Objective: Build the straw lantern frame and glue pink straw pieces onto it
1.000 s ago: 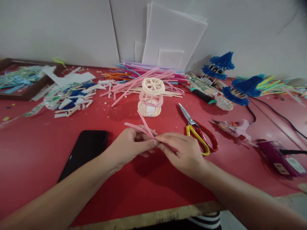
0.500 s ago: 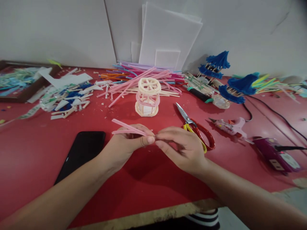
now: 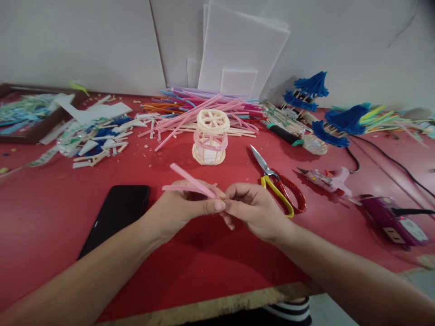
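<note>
My left hand (image 3: 181, 210) and my right hand (image 3: 254, 209) meet just above the red table (image 3: 50, 213), fingertips touching. Both pinch thin pink straw strips (image 3: 190, 181), which stick out up and to the left from my left fingers. Behind the hands stands a small cream lantern-like cage (image 3: 210, 137) built of sticks with pink bands. Scissors (image 3: 278, 185) with a red and a yellow handle lie right of my right hand.
A black phone (image 3: 117, 215) lies left of my left arm. A glue gun (image 3: 326, 179) and purple power strip (image 3: 390, 217) are at right. Coloured straws (image 3: 204, 108), cut scraps (image 3: 95, 140), blue tasselled models (image 3: 336, 120) and white foam sheets (image 3: 238, 50) fill the back.
The pink strips have swung from pointing left to tilting up-left. My right fingers have curled in tighter against my left fingertips. The hands stay in about the same place.
</note>
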`<state>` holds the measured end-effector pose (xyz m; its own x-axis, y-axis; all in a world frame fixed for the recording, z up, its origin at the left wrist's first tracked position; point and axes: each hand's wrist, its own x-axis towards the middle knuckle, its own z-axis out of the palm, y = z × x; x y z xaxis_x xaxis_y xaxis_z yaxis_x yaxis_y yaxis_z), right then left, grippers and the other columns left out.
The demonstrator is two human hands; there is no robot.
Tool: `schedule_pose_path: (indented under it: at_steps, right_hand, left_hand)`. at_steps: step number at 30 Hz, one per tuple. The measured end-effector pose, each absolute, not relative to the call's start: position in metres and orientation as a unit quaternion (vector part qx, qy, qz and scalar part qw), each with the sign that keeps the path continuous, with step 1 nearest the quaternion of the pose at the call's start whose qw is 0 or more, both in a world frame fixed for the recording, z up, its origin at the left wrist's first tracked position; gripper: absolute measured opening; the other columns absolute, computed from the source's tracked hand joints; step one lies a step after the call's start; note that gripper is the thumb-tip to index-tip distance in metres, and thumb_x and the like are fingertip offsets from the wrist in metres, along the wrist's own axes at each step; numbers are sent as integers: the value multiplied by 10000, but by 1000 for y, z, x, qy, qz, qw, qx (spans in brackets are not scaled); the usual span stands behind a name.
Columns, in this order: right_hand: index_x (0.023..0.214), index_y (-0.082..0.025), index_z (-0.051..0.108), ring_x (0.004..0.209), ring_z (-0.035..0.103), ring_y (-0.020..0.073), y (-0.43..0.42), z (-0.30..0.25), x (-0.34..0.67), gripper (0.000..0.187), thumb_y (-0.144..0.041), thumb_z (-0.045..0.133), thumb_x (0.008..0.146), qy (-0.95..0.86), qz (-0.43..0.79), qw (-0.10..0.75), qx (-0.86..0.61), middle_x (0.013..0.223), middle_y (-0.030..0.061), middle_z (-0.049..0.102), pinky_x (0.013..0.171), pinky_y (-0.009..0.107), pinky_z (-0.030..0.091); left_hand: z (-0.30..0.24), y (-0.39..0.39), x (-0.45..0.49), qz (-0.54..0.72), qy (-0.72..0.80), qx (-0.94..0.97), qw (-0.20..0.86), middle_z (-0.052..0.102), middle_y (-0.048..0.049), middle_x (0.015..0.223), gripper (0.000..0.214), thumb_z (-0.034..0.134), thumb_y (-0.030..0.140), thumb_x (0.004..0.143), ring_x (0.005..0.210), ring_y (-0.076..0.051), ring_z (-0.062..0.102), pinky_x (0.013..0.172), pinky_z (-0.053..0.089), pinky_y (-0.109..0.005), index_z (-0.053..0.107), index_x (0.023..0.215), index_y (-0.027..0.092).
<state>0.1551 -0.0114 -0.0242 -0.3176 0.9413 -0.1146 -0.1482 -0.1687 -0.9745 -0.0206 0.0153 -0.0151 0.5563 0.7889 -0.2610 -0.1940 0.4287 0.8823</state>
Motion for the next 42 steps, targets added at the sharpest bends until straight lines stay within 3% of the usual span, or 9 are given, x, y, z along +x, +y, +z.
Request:
schedule_pose_path:
  at_steps: [3, 6, 9, 12, 19, 27, 30, 35, 42]
  right_hand:
    - [688, -191, 590, 508, 551, 83, -15, -25, 151, 78, -166, 615, 758, -643, 373, 470, -476, 603, -24, 617, 480, 202, 466]
    - [693, -202, 574, 590, 601, 110, -16, -26, 149, 124, -113, 580, 779, -741, 122, 482, -452, 639, -3, 644, 567, 225, 516]
    - [725, -211, 583, 630, 642, 127, -14, -27, 151, 152, -95, 575, 823, -773, 23, 475, -420, 652, 6, 671, 608, 238, 549]
    - [809, -217, 626, 692, 683, 139, -12, -26, 155, 127, -103, 591, 850, -788, 7, 472, -395, 739, 19, 719, 669, 257, 578]
    - [950, -225, 629, 824, 699, 157, -13, -25, 162, 145, -106, 622, 866, -794, 48, 481, -369, 875, 35, 741, 772, 283, 587]
    - [916, -217, 638, 824, 707, 159, -15, -25, 158, 139, -102, 651, 841, -771, 105, 491, -392, 851, 32, 746, 769, 278, 594]
    - [832, -198, 666, 728, 703, 139, -13, -23, 155, 50, -148, 671, 830, -727, 223, 494, -421, 791, 30, 740, 654, 236, 596]
    - [804, -177, 688, 516, 635, 80, -13, -21, 151, 46, -217, 681, 826, -558, 559, 479, -383, 690, -6, 709, 504, 190, 573]
    - [687, -179, 664, 530, 632, 83, -11, -31, 149, 158, -262, 793, 727, -401, 702, 491, -324, 636, -21, 691, 502, 201, 577]
  left_hand:
    - [-18, 13, -16, 359, 421, 386, 738, 742, 19, 744, 247, 887, 252, 600, 694, -92, 669, 688, 521, -190, 751, 799, 199]
    - [-17, 10, -12, 373, 439, 379, 724, 751, -3, 766, 219, 888, 268, 583, 723, -110, 667, 723, 526, -214, 759, 736, 178]
    - [-14, 10, -10, 401, 459, 397, 686, 759, -18, 747, 191, 886, 258, 569, 715, -133, 670, 721, 532, -239, 769, 699, 181]
    - [-13, 10, -12, 415, 461, 404, 673, 759, -21, 721, 183, 888, 271, 566, 690, -131, 666, 708, 536, -235, 767, 671, 181]
    - [-17, 10, -15, 368, 411, 379, 743, 717, 19, 709, 189, 858, 329, 642, 673, -80, 630, 638, 538, -169, 739, 680, 187]
    - [-15, 10, -18, 347, 419, 426, 723, 701, -5, 757, 189, 817, 337, 697, 699, -102, 619, 623, 522, -188, 738, 753, 175]
    - [-12, 10, -17, 379, 426, 456, 684, 693, 11, 733, 148, 807, 293, 709, 625, -73, 579, 621, 500, -183, 723, 708, 171]
    - [-12, 10, -16, 395, 377, 469, 694, 682, 17, 689, 107, 770, 256, 755, 618, -94, 617, 649, 512, -218, 708, 725, 174]
    - [-11, 8, -15, 371, 328, 479, 725, 673, 7, 666, 95, 714, 219, 812, 608, -125, 655, 637, 551, -261, 685, 747, 156]
